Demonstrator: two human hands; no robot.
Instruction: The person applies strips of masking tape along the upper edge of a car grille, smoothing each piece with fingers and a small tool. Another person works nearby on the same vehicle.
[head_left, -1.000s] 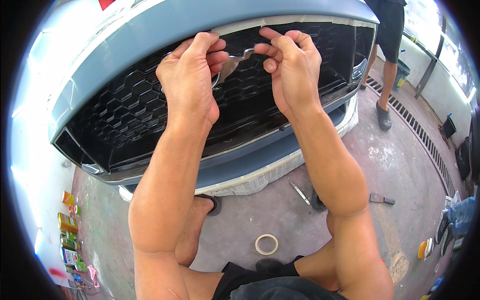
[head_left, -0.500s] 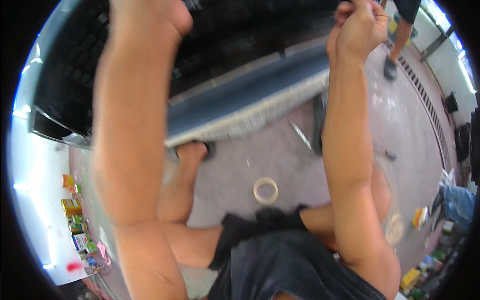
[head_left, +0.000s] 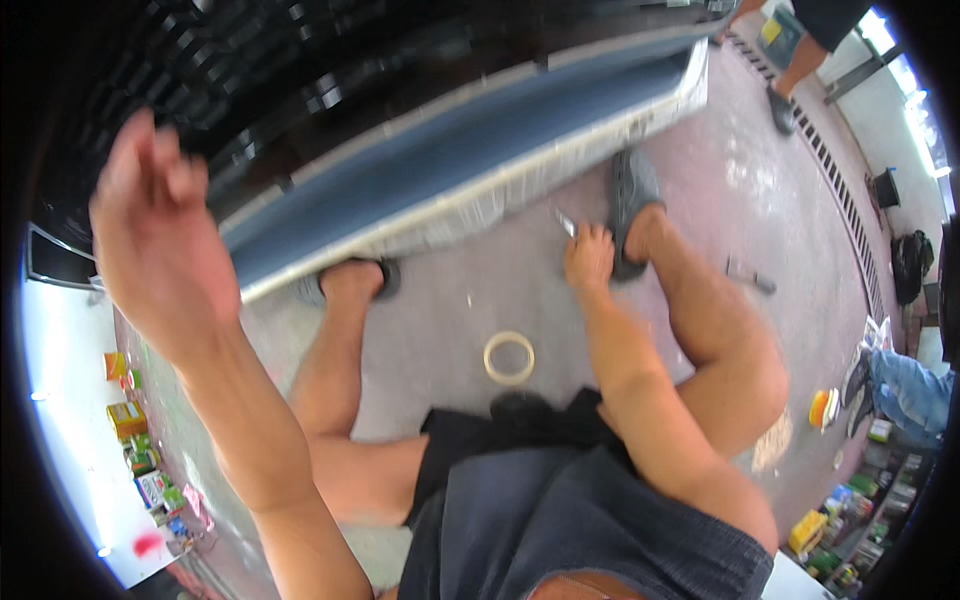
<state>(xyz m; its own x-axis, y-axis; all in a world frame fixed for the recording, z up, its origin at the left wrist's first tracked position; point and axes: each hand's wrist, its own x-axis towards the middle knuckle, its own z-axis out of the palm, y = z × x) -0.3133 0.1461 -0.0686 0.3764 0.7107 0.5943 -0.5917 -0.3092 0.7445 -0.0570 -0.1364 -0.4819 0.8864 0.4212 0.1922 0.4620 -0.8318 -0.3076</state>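
My right hand reaches down to the floor beside my right shoe. Its fingers close over the near end of a slim silvery tool, whose far end still shows; whether it is lifted I cannot tell. My left hand is raised at the left, blurred, its fingers loosely bent and apart with nothing in them. Behind it is a glossy black vehicle front with a mesh grille. A blue-grey panel runs below the grille, its lower edge covered with pale paper and tape.
A roll of masking tape lies on the floor between my legs. A dark-handled tool lies beyond my right knee. Tins line the left wall. Another person's leg stands by a floor grate at the far right.
My right hand has dropped from up by the panel's right end to the silvery tool on the floor. My left hand has come lower and further left into view.
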